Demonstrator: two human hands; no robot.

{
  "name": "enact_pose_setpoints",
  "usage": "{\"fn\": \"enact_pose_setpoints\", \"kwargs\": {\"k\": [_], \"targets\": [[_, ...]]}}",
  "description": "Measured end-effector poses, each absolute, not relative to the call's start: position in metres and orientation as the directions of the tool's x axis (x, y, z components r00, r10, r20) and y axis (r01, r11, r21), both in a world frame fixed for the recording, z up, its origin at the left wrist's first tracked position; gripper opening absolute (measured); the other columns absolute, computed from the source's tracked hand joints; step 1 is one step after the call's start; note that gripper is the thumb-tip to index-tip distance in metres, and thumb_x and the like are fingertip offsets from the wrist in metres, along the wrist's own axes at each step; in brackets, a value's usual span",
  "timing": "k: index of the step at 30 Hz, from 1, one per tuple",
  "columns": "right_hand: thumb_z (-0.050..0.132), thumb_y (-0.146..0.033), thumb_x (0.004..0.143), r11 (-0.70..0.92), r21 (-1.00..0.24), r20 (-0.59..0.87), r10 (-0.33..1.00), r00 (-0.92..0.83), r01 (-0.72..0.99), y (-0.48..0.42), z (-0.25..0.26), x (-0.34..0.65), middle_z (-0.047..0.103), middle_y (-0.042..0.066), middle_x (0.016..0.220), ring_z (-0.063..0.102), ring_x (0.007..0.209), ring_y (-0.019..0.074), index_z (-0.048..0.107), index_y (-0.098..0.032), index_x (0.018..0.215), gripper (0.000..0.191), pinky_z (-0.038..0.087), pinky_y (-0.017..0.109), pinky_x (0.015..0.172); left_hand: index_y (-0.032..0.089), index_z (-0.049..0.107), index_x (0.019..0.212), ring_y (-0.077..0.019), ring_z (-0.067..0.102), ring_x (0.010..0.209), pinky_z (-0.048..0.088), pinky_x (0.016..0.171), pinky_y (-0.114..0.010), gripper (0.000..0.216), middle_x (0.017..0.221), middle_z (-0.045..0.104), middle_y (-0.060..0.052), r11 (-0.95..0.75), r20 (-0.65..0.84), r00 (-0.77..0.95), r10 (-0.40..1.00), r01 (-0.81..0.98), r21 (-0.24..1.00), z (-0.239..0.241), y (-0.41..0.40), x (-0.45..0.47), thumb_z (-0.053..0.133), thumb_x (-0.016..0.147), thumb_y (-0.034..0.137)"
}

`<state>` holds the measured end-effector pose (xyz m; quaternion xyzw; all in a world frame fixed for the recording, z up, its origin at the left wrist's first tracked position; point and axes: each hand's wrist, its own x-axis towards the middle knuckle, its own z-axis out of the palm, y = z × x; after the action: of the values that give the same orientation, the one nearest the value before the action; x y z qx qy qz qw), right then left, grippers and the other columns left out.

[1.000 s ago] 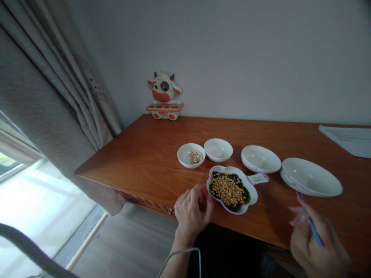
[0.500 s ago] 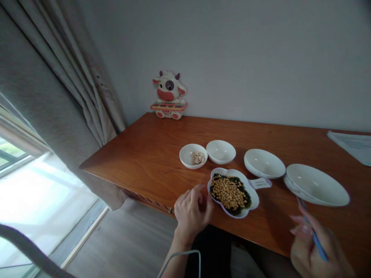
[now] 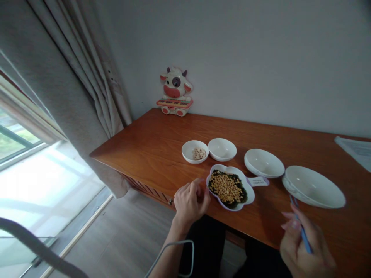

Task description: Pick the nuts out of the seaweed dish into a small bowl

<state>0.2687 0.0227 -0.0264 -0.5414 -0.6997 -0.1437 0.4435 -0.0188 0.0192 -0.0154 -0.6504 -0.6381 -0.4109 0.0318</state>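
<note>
My left hand [image 3: 189, 202] rests at the table's front edge, fingers curled, thumb and forefinger against the left rim of a white flower-shaped dish [image 3: 251, 196] with a purple edge and a labelled handle. Yellow beans [image 3: 227, 187] lie in the dish over a dark green layer. My right hand [image 3: 304, 241] grips slim blue tweezers [image 3: 305, 238] above the table's right front. Their two tips point toward the large white bowl [image 3: 315, 187]; I see nothing between them. Behind the dish, a small white bowl [image 3: 187, 152] holds pale flat pieces [image 3: 199, 154].
Another small white bowl [image 3: 222, 148] and a medium one [image 3: 263, 162] stand in the row behind the dish. A cow toy with a keyboard [image 3: 174, 92] sits at the far left corner. Paper [image 3: 353, 150] lies at the right. A curtain [image 3: 87, 77] hangs left.
The view has shifted slightly. My left hand stays by the dish, and my right hand still holds the tweezers near the large bowl. The bowls' contents look the same.
</note>
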Motion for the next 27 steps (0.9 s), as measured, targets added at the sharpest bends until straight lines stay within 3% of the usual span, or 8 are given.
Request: {"fn": "enact_pose_setpoints", "kwargs": {"k": [11, 15, 21, 27], "targets": [[0.046, -0.024, 0.102, 0.45, -0.391, 0.723, 0.69, -0.035, 0.803, 0.022, -0.022, 0.27, 0.071, 0.015, 0.104, 0.066, 0.076, 0.0205, 0.052, -0.014, 0.148, 0.047, 0.053, 0.037, 0.075, 0.022, 0.06, 0.119, -0.0157, 0.067, 0.06, 0.048, 0.06, -0.026, 0.025, 0.069, 0.068, 0.002, -0.144, 0.523, -0.156, 0.838, 0.861, 0.488, -0.012, 0.019, -0.019, 0.058, 0.097, 0.032], [0.044, -0.031, 0.104, 0.435, -0.487, 0.674, 0.739, 0.009, 0.758, 0.023, -0.024, 0.273, 0.071, 0.014, 0.105, 0.065, 0.073, 0.0187, 0.054, -0.014, 0.145, 0.045, 0.054, 0.037, 0.074, 0.021, 0.059, 0.119, -0.016, 0.068, 0.063, 0.047, 0.062, -0.025, 0.024, 0.072, 0.068, 0.001, -0.118, 0.452, -0.158, 0.878, 0.844, 0.523, -0.006, 0.018, -0.021, 0.054, 0.1, 0.034], [0.041, -0.043, 0.105, 0.347, -0.702, 0.512, 0.853, 0.102, 0.622, 0.022, -0.011, 0.276, 0.071, 0.012, 0.101, 0.065, 0.072, 0.0175, 0.061, -0.017, 0.131, 0.042, 0.054, 0.033, 0.064, 0.022, 0.056, 0.122, -0.0151, 0.064, 0.062, 0.045, 0.061, -0.024, 0.027, 0.071, 0.064, 0.003, -0.04, 0.25, -0.193, 0.949, 0.713, 0.7, 0.013, 0.021, -0.027, 0.046, 0.106, 0.041], [0.043, -0.044, 0.104, 0.325, -0.835, 0.424, 0.894, 0.143, 0.445, 0.032, 0.011, 0.266, 0.07, 0.011, 0.098, 0.059, 0.066, 0.0143, 0.063, -0.018, 0.127, 0.041, 0.051, 0.027, 0.052, 0.021, 0.056, 0.124, -0.0169, 0.064, 0.066, 0.046, 0.066, -0.026, 0.031, 0.073, 0.063, 0.002, -0.055, 0.239, -0.183, 0.954, 0.675, 0.736, 0.02, 0.034, -0.024, 0.044, 0.106, 0.044]]}}
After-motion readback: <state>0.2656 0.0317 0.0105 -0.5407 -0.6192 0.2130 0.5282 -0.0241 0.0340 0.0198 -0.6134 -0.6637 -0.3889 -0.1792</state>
